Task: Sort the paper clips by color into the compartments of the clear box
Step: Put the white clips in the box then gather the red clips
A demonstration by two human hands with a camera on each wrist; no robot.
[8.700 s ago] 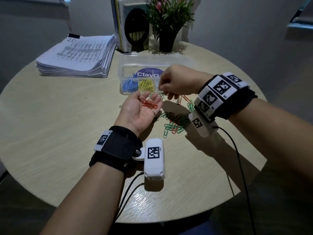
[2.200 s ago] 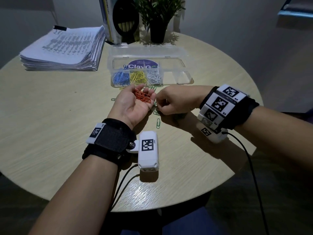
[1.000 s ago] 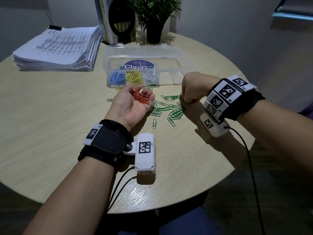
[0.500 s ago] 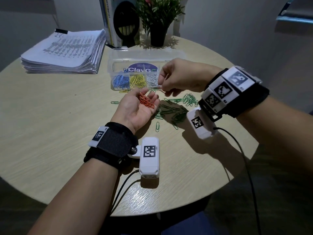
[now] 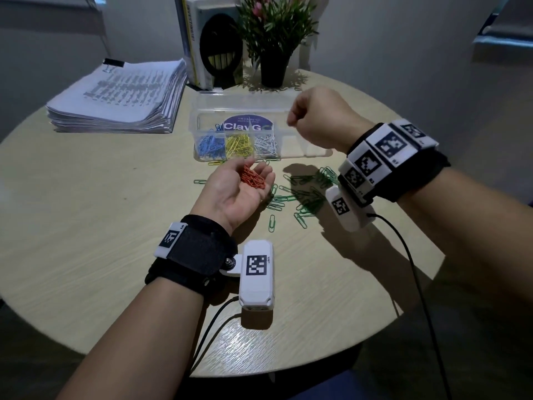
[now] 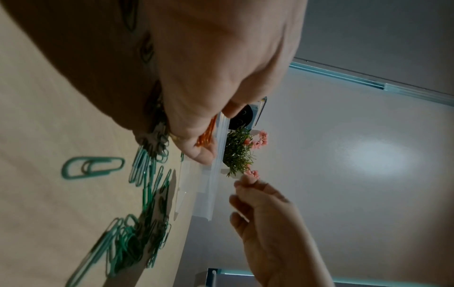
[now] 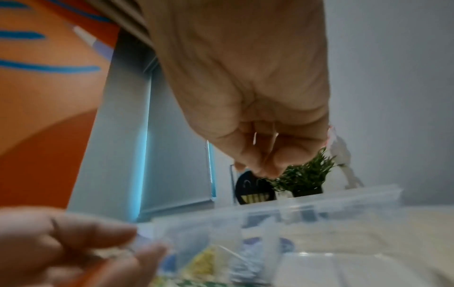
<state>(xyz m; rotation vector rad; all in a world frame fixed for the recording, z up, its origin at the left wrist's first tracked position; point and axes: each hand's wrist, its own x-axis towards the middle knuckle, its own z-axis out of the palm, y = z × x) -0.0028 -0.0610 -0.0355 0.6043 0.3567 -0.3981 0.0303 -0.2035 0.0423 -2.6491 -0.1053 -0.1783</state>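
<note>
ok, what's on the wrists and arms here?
Bare forearms, no sleeves. The left hand wrist has a black strap with a white tag block and a white camera pod bearing a square black marker, black cables trailing. The right hand wrist matches, with several tag blocks.

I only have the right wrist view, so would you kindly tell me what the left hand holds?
Observer: The left hand lies palm up with orange clips resting on it.
Operator: Thanks; what lies loose on the table?
Observer: Green clips lie scattered on the table, nearer the person than the clear box.
Operator: And where is the right hand?
Observer: The right hand hangs above the box's empty right end.
</note>
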